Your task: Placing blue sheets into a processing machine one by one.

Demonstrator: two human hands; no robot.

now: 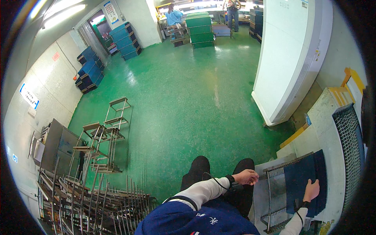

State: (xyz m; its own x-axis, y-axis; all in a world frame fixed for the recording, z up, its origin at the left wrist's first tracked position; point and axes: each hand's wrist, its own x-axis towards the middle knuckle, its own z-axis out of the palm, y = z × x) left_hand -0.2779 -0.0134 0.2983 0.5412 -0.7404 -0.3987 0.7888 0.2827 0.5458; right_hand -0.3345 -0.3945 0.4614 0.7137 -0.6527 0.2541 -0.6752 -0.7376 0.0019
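Dark blue flat panels stand close together in a slotted metal rack at my lower right. My right hand is on these panels, its fingers closed at a panel's face and edge, thumb pointing up. Just left of the rack, near my knee, my left hand is raised with its fingers curled together. Whether anything small is between those fingers does not show. Both wrists wear black bands with thin dark cords.
Empty metal racks crowd the lower left, with more frames behind. A tall white cabinet stands right, near a grey mesh conveyor. Stacked green panels and blue panels stand farther off, with two people at the back.
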